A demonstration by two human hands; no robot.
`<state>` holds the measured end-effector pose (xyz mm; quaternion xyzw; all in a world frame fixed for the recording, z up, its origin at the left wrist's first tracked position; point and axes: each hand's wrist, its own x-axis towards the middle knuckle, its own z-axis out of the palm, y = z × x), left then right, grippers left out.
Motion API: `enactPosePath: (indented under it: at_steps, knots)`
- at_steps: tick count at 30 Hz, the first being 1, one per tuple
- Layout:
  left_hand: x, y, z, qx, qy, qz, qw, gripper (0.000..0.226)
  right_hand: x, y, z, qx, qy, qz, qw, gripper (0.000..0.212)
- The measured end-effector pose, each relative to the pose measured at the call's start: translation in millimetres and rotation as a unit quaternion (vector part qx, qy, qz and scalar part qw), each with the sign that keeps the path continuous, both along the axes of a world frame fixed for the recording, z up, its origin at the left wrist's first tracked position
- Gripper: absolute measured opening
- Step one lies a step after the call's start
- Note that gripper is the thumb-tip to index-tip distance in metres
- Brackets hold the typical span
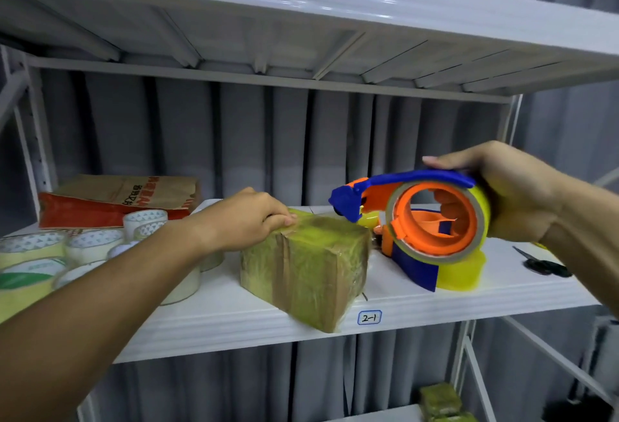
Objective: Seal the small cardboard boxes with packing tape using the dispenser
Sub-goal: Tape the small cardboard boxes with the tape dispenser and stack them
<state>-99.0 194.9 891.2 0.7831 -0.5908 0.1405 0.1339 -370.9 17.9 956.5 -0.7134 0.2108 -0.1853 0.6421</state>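
Observation:
A small cardboard box (311,271), wrapped in several layers of yellowish tape, sits at the front of the white shelf (234,321). My left hand (248,220) rests on the box's top left edge with its fingers curled over it. My right hand (509,190) grips the orange and blue tape dispenser (432,217) around its yellow tape roll, thumb lying along the blue top bar. The dispenser's blue nose hovers just above the box's far right corner. A loose flap of yellow tape (462,274) hangs under the dispenser.
Several spare tape rolls (90,247) crowd the shelf's left side, with a brown and red paper bag (117,197) behind them. Black scissors (542,264) lie at the right. Taped boxes (442,401) sit on the lower shelf. Another shelf hangs close overhead.

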Motion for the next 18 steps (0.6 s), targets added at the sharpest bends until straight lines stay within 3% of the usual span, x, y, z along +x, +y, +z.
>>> enactPosePath:
  at_steps: [3,6,18]
  knots:
    - [-1.7,3.7,0.9,0.019,0.001,-0.01,1.0,0.046,-0.9,1.4,-5.1,0.042,-0.023,-0.01,0.999,0.017]
    - [-6.8,6.9,-1.6,0.033,-0.028,-0.025,0.999,0.035,-1.9,0.4,-10.5,0.069,-0.031,-0.004,0.997,0.018]
    - [-15.0,3.0,-4.4,0.022,-0.032,-0.063,0.997,0.046,-13.7,-2.5,-47.2,0.127,-0.024,-0.049,0.99,0.047]
